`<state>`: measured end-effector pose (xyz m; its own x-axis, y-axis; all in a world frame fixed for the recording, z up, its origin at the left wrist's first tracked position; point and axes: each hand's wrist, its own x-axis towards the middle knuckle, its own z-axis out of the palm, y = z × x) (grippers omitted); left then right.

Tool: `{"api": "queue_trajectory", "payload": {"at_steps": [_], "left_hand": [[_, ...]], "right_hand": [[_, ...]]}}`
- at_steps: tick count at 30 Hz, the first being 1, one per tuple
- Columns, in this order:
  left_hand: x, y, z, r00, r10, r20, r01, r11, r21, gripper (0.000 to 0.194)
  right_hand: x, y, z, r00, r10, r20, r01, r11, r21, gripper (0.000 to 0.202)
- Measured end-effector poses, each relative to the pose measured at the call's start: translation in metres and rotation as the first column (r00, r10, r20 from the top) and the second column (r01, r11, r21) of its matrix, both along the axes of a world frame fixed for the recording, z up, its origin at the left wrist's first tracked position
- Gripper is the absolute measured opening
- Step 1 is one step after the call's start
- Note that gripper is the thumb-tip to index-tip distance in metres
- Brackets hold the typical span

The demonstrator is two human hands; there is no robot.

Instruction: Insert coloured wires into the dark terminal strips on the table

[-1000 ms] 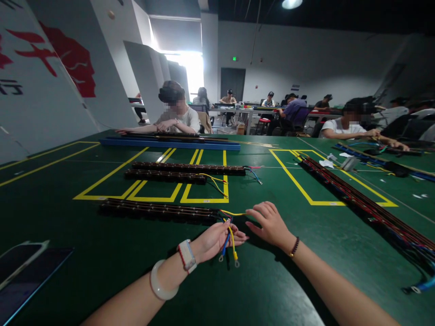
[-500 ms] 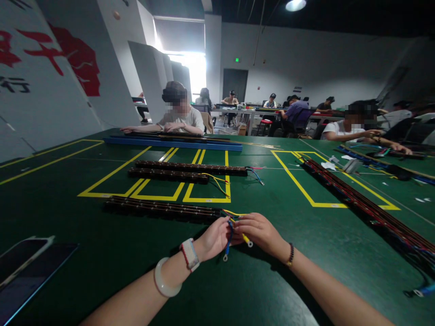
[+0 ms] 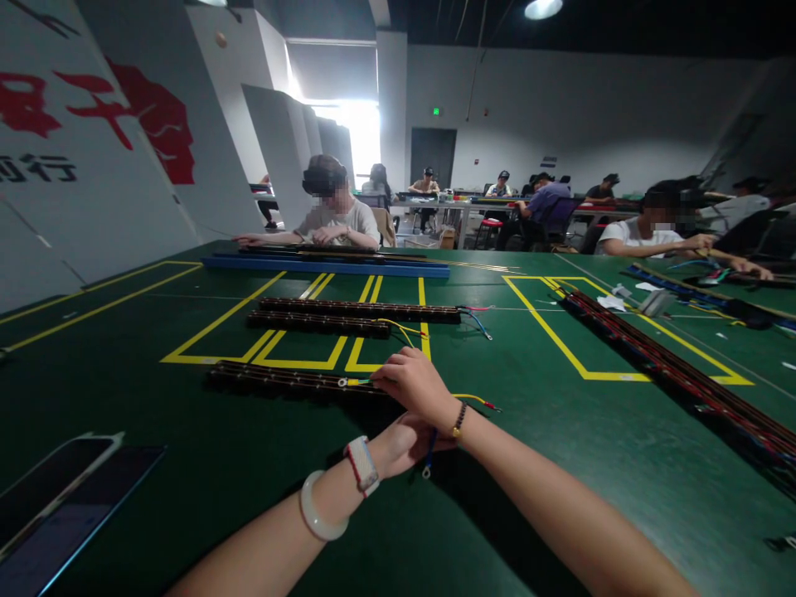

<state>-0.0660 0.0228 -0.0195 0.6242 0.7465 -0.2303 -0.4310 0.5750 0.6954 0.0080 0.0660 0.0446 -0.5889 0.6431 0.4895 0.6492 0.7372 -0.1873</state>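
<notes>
My right hand (image 3: 415, 383) is closed on a yellow-green wire (image 3: 356, 382) whose ring terminal points left over the nearest dark bar-shaped assembly (image 3: 279, 381). Below and partly behind the right wrist, my left hand (image 3: 407, 444) is curled, with its fingertips mostly hidden. A blue wire (image 3: 430, 452) with a ring terminal hangs down from the left hand's fingers. Beyond the right hand, a yellow wire (image 3: 469, 398) with a red-sleeved end sticks out to the right. The assembly's right end is covered by my hands.
Two similar bars (image 3: 348, 310) lie farther back across yellow tape lines. A long bar with red wires (image 3: 652, 365) runs along the right. Two phone-like devices (image 3: 93, 497) rest at left. A person (image 3: 339, 220) sits across the green table behind a blue tray (image 3: 323, 265).
My right hand has swung left across the left hand, carrying the yellow-green wire back over the bar. My left hand has stayed nearly in place. The view has shifted slightly.
</notes>
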Motion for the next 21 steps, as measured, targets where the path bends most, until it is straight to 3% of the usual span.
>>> {"api": "queue_trajectory", "payload": {"at_steps": [5,9,13,17,21], "left_hand": [[0.0,0.002,-0.003,1.0,-0.005,0.021,0.005,1.0,-0.007,0.027],[0.0,0.002,-0.002,1.0,0.023,-0.003,-0.023,0.997,-0.077,0.026],[0.002,0.002,-0.002,0.999,0.031,0.022,-0.03,0.999,-0.037,0.025],[0.002,0.003,-0.001,0.997,-0.082,0.012,0.081,0.994,0.069,0.021],[-0.002,0.002,0.002,0.996,-0.093,0.01,0.092,0.995,0.035,0.019]], "right_hand": [[-0.016,0.009,-0.01,0.979,-0.015,0.202,0.013,1.0,0.009,0.013],[-0.018,0.008,-0.012,0.979,-0.066,0.194,0.071,0.997,-0.018,0.013],[-0.01,0.004,-0.01,0.996,-0.018,0.087,0.019,1.0,-0.01,0.02],[0.03,-0.004,-0.011,0.995,-0.03,-0.094,0.027,0.999,-0.034,0.027],[0.092,-0.012,-0.026,0.976,-0.204,-0.077,0.203,0.979,-0.012,0.022]]}}
